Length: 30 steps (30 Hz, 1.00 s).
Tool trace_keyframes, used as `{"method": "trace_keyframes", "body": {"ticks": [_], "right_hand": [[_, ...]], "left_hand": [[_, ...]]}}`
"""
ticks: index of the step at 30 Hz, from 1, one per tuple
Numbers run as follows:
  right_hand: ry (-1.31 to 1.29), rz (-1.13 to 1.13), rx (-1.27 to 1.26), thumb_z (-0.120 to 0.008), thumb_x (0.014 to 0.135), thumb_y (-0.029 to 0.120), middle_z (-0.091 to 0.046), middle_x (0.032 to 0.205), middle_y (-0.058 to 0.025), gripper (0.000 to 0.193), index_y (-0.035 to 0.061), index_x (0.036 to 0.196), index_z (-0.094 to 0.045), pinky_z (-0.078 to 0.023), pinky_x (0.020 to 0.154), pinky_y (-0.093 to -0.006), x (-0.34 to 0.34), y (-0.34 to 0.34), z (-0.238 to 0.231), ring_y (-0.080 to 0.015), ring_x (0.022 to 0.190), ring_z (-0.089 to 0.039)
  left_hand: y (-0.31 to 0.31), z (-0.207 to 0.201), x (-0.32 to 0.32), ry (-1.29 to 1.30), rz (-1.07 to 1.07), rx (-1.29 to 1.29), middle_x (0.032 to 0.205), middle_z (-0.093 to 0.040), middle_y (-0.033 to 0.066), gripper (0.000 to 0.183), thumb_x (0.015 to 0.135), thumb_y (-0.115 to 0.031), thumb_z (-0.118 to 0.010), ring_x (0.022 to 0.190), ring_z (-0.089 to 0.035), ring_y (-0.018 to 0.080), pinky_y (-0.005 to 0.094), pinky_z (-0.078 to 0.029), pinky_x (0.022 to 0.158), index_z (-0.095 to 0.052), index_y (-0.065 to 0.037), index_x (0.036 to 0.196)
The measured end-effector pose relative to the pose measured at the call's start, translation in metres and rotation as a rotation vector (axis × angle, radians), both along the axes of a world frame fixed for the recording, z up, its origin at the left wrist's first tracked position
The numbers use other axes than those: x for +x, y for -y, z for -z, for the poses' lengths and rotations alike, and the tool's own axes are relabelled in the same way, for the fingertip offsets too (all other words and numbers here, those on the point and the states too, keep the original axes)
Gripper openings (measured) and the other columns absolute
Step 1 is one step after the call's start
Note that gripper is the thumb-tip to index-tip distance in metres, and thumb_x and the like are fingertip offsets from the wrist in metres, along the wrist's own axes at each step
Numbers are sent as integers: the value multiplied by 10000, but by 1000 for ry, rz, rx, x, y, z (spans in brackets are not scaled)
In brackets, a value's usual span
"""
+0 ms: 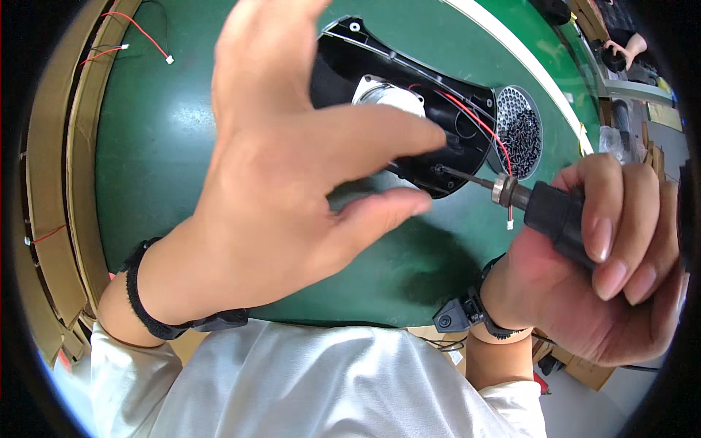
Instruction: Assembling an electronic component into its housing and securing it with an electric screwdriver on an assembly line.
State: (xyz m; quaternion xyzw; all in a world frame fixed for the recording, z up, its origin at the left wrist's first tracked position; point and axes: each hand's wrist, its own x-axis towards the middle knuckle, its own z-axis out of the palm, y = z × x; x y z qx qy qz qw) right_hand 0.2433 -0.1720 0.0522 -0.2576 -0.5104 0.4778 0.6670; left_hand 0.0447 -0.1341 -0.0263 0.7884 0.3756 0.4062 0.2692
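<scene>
My right hand [606, 255] is wrapped around a black electric screwdriver [558, 215], whose thin bit points left. The bit's tip meets the near right part of a black plastic housing [460, 164]; whether a screw sits there is too small to tell. Above the housing's left part, my left hand [292, 160] is spread with thumb and index finger apart, slightly blurred, hiding much of it. A round silver part with a white square frame [372, 91], like a speaker, lies in the housing. Red and black wires [478, 117] run from it to a small white connector [510, 225].
A perforated metal dish [509, 98] holding many black screws [522, 139] stands right of the housing on the green table [161, 153]. Cardboard [80, 160] lines the left edge, with loose connector wires [150, 36] nearby. Another person's hand [624, 52] shows at far right.
</scene>
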Motion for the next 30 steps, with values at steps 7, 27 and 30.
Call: {"method": "trace_keyframes", "body": {"ticks": [7, 27, 30], "right_hand": [[32, -6, -13, -645, 861, 127, -495, 660, 51, 278, 163, 672, -444, -424, 651, -240, -2, 1, -4, -65, 616, -528], [79, 4, -11, -522, 958, 203, -470, 729, 29, 263, 131, 717, -446, -389, 685, -295, 5, -5, 11, -96, 620, -477], [132, 56, 18, -437, 995, 182, -432, 714, 22, 142, 114, 1036, -555, -399, 676, -321, -9, -6, 23, -115, 612, -455]], "left_hand": [[0, 1, -2, 15, -2, 59, 1301, -579, 165, 532, 621, -68, -854, 1169, -591, 272, 350, -466, 984, -741, -72, 1140], [-17, 21, -13, 70, 59, 217, 1354, -540, 187, 574, 597, -85, -867, 1180, -585, 293, 362, -470, 987, -742, -86, 1157], [-18, 23, -6, 74, 53, 242, 1362, -534, 191, 580, 594, -87, -868, 1181, -584, 296, 364, -470, 987, -742, -88, 1160]]}}
